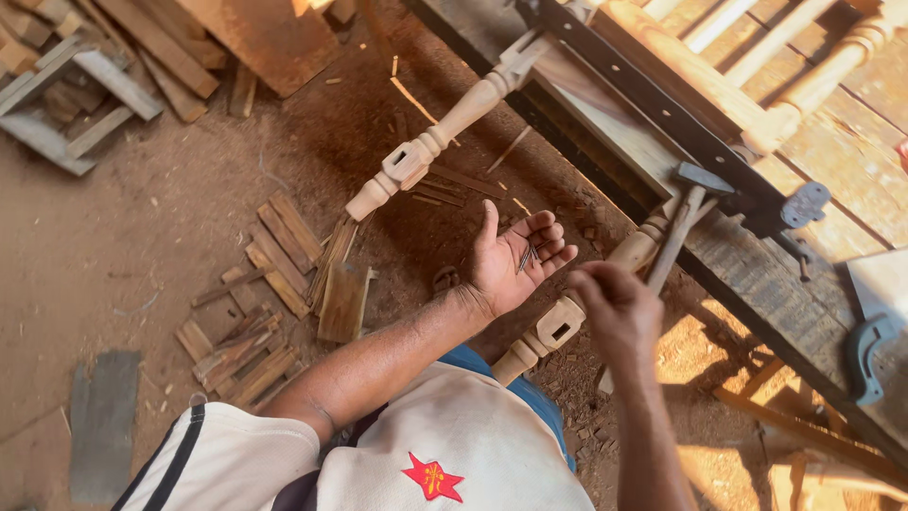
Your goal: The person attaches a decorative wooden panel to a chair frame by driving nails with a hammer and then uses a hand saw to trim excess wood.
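Observation:
My left hand is turned palm up, fingers loosely curled, with a few small dark nails lying in the palm. My right hand hovers just right of it with fingertips pinched together; whether it holds a nail I cannot tell. A hammer with a wooden handle leans against the bench edge just beyond my right hand. Two turned wooden legs stick out from the bench: one above my left hand, one below both hands.
A long black bar clamp runs across a wooden frame with spindles on the bench. Scrap wood strips lie on the dirt floor at left, planks at top left. A grey clamp piece sits at right.

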